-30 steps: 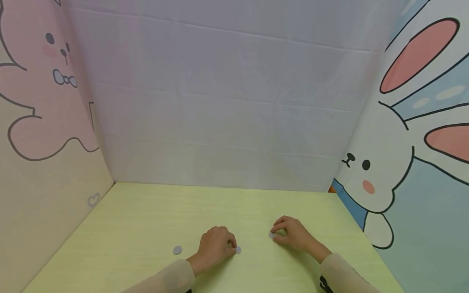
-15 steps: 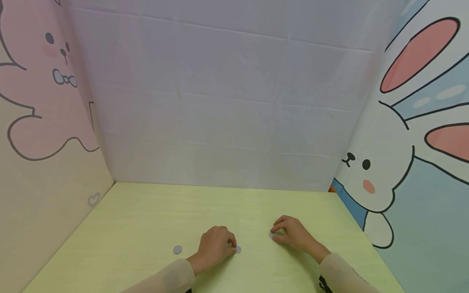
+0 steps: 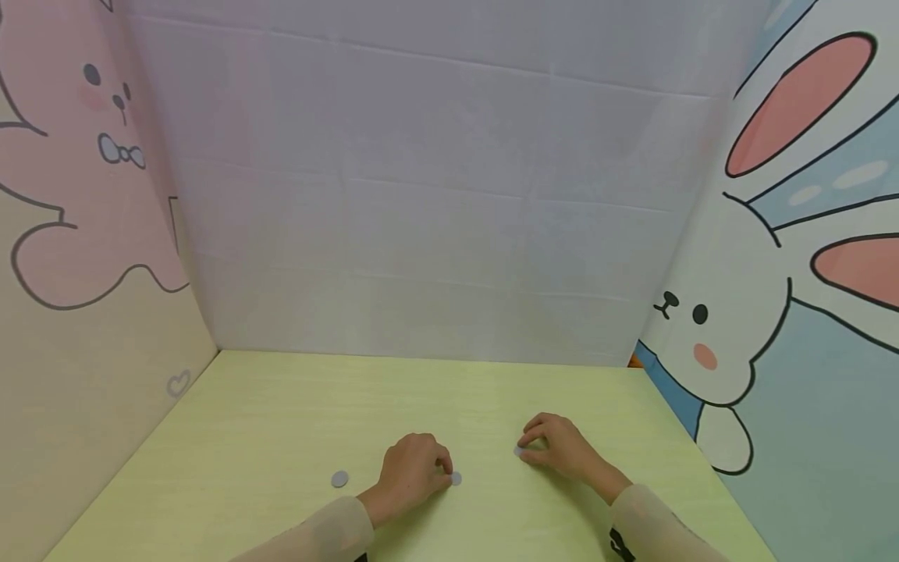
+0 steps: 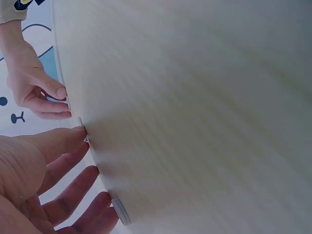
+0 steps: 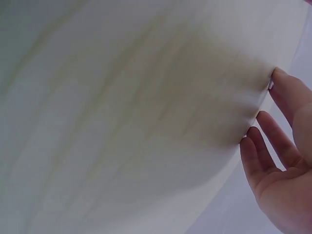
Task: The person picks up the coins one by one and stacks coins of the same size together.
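Three small round grey discs are on the table. My left hand (image 3: 414, 472) is bent low over the tabletop, thumb and index finger pinching the edge of the middle disc (image 3: 456, 478). In the left wrist view, that disc (image 4: 80, 121) sticks out past the thumb tip. To the right, my right hand (image 3: 562, 451) pinches another disc (image 3: 518, 450) between thumb and index finger; only a sliver of this disc (image 5: 271, 85) shows in the right wrist view. Left of the left hand lies the third disc (image 3: 340, 478), which looks thicker and layered from the side.
The pale yellow-green table (image 3: 281, 414) is bounded by a white sheet (image 3: 435, 195) at the back. A panel with a pink animal (image 3: 105, 218) stands at left, one with a white rabbit (image 3: 730, 336) at right.
Both hands and all discs keep their places on the table. Only the head view has shifted very slightly.
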`<action>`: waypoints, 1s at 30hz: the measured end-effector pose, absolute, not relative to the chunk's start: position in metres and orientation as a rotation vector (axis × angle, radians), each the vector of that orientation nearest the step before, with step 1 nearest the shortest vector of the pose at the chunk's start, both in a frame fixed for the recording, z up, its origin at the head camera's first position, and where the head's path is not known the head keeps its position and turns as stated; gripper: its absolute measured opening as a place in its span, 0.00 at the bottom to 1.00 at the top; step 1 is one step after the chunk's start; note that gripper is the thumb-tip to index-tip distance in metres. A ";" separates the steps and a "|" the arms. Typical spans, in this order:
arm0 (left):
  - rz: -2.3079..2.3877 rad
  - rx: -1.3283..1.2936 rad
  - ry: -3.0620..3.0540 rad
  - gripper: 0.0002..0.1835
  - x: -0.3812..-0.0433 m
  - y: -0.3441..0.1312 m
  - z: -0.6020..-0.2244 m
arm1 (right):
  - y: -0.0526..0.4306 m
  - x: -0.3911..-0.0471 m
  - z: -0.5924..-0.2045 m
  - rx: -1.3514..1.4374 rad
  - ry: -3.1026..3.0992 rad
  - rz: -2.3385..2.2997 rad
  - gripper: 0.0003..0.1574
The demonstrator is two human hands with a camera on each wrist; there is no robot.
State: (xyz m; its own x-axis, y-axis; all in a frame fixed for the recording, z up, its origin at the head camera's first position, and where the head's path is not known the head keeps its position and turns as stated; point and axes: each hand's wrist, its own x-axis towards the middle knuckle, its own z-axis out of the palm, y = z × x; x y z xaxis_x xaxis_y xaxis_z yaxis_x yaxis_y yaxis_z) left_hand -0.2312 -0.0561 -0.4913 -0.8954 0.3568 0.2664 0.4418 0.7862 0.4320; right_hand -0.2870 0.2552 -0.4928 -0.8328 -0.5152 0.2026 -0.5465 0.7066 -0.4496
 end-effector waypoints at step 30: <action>-0.750 -0.628 -2.810 0.08 -0.231 -0.057 -0.493 | 0.239 -0.280 -0.490 0.990 -2.740 0.625 0.05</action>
